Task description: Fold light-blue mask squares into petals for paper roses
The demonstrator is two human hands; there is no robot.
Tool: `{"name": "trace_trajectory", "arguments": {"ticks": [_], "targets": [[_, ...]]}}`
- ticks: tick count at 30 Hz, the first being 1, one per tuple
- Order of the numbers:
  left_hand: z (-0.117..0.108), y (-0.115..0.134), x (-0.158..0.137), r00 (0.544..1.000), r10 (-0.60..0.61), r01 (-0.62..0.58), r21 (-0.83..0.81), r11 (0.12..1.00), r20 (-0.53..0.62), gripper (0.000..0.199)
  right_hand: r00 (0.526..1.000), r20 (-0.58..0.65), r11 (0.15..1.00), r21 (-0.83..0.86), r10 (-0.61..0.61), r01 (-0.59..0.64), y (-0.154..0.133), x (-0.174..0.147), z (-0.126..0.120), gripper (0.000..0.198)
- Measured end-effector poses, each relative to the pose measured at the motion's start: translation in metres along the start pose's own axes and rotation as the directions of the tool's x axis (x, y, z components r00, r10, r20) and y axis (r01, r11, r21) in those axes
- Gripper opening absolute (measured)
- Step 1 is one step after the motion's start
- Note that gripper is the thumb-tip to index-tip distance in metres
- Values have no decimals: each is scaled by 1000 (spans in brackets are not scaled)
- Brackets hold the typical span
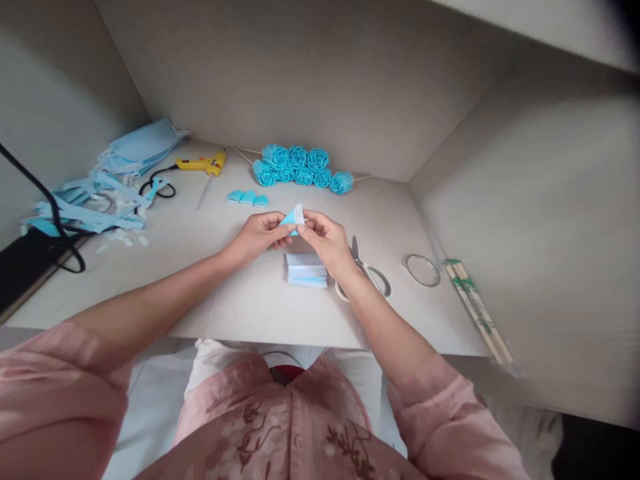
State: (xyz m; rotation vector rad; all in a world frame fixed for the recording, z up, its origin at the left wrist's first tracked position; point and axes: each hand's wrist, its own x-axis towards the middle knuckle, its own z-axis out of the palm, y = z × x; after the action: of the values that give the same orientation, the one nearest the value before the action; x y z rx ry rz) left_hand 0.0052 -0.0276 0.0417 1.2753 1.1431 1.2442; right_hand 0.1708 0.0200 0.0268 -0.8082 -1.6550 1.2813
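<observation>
Between my two hands is a small folded piece of blue and white mask fabric (294,217), held up above the table. My left hand (264,233) pinches its left side, and my right hand (324,239) pinches the right side with thumb and fingers. Below them lies a stack of pale blue and white fabric pieces (306,271). White-handled scissors (379,281) rest partly under my right wrist, blades pointing away. Several small folded blue petals (247,198) sit in a row beyond my left hand.
Blue fabric roses (297,157) on sticks lie at the back. At left are a yellow glue gun (203,163), face masks (143,145) and blue scraps (93,213). A roll of tape (423,270) and packaged wooden sticks (477,307) lie at right, near the side wall.
</observation>
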Motion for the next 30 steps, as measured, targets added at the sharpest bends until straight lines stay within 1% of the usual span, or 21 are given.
{"name": "trace_trajectory", "arguments": {"ticks": [6,11,13,17,21,24,27,30], "targets": [[-1,-1,0,1000,-9,9,5,1000,11,38,1000,-11,1000,-24,9,-9,0,1,-1,41],[0,0,-1,998,-35,34,28,999,51,33,999,49,1000,-1,-3,3,-8,1,-2,34],[1,1,-2,996,-46,42,59,997,71,31,999,49,1000,-13,-8,8,-10,0,-2,28],[2,3,-3,995,-49,39,108,993,93,30,999,-6,997,-69,-46,45,-11,-1,-2,20],[1,4,-3,993,-47,37,95,995,109,30,992,-17,973,-196,-127,121,-16,-4,-3,13],[1,4,-3,992,-47,42,50,998,117,29,964,9,912,-324,-264,253,-21,-6,-6,8],[1,5,-4,992,-43,44,-10,999,119,28,904,111,787,-455,-414,417,-22,-6,-10,8],[1,5,-4,992,-48,56,-60,997,115,27,850,212,682,-518,-481,516,-20,-5,-13,16]]}}
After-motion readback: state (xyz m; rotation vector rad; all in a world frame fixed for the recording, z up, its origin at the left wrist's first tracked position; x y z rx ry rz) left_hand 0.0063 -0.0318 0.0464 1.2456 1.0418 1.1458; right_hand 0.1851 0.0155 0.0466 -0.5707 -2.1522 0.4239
